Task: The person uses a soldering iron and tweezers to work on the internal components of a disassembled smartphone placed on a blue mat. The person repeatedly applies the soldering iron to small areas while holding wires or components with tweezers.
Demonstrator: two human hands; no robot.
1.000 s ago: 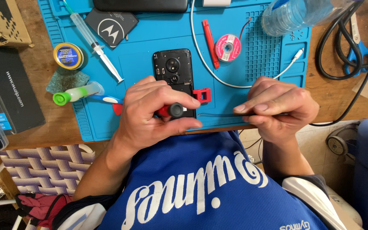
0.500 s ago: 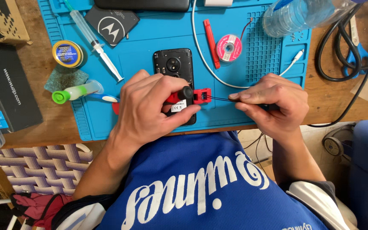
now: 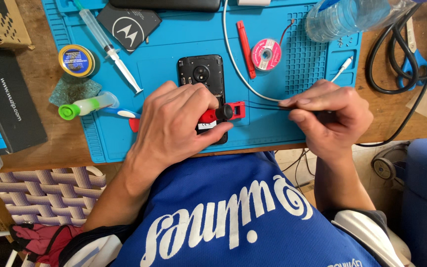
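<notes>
left hand (image 3: 174, 123): grasping a red tool (image 3: 223, 112) over the opened black phone (image 3: 201, 74)
right hand (image 3: 329, 116): pinching thin dark tweezers (image 3: 268, 106), tips toward red tool
phone place: lying on blue mat (image 3: 174, 44), near table edge
</notes>
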